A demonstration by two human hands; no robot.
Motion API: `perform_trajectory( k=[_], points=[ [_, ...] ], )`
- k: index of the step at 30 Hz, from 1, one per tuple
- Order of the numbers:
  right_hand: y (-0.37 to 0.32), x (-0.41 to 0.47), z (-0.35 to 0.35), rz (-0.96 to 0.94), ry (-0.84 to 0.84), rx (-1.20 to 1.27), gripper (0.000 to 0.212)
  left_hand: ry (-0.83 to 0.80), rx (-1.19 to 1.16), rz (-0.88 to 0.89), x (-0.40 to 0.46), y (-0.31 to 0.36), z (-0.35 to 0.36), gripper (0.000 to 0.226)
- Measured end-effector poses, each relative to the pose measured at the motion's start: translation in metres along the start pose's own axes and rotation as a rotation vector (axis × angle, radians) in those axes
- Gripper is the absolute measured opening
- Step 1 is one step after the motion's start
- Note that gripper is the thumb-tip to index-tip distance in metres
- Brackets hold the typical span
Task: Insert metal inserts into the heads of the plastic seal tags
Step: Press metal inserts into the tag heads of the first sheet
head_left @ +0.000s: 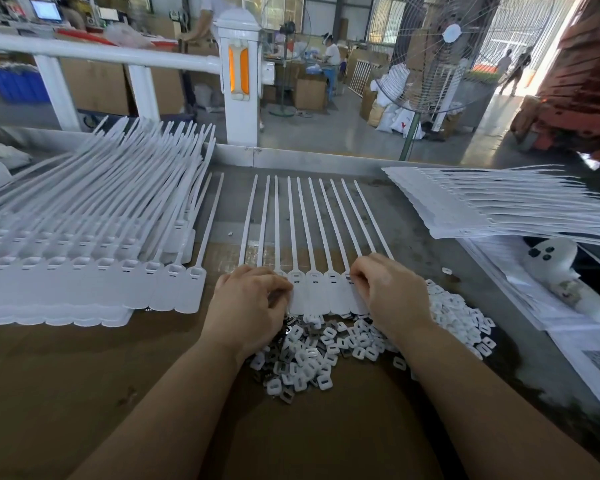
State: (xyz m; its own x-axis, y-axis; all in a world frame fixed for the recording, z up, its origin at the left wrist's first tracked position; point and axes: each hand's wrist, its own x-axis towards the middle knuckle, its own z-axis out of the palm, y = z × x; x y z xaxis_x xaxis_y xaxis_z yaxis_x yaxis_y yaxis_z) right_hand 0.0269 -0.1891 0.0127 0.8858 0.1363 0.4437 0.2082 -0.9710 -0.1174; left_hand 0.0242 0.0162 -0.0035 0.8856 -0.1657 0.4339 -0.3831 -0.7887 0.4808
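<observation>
On the table: a person is working with both hands at a brown table (pixel 66 368), and everything below is told by the clock as seen from the middle of the picture.

Row of tags: a sheet of white seal tags (pixel 314 292) is lying in the middle, with the heads pointing toward 6 o'clock and the thin tails reaching up toward 12 o'clock.

Left hand: the left hand (pixel 248 303) is sitting at about 7 o'clock, fingers curled down onto the left end of the row. I cannot tell if it is pinching an insert.

Right hand: the right hand (pixel 388 292) is sitting at about 5 o'clock, fingertips curled and pressing at a tag head on the right end of the row. I cannot tell what is under them.

Inserts: a pile of small inserts (pixel 326 351) is lying at 6 o'clock, between the wrists, touching the bottom of the tags.

Other tags: a big stack of tags (pixel 84 237) is resting at 9 o'clock, and another stack (pixel 499 206) at 2 o'clock.

What could go wrong: an insert could be going in crooked if a finger pushes it sideways. The wrists could be knocking the pile, and pieces could be sliding off the table.
</observation>
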Motion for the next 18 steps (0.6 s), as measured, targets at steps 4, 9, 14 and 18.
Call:
perform_trajectory(
  k=[4,9,14,18],
  points=[
    [0.0,-0.0001,-0.0013,-0.014,-0.018,-0.007,0.02,0.002,-0.004,0.002,0.0001,-0.0001,0.0003,0.016],
    [0.0007,0.0017,-0.0007,-0.021,-0.058,-0.057,0.021,0.0,0.003,0.002,-0.0008,-0.0003,0.0001,0.016],
    [-0.0002,-0.0014,-0.0011,-0.019,0.012,0.017,0.013,-0.003,-0.005,-0.004,-0.0007,0.0006,-0.0006,0.017],
    [-0.0017,-0.0019,-0.002,-0.04,0.038,0.009,0.011,-0.012,0.004,-0.007,-0.0006,0.0006,-0.0009,0.018]
  ],
)
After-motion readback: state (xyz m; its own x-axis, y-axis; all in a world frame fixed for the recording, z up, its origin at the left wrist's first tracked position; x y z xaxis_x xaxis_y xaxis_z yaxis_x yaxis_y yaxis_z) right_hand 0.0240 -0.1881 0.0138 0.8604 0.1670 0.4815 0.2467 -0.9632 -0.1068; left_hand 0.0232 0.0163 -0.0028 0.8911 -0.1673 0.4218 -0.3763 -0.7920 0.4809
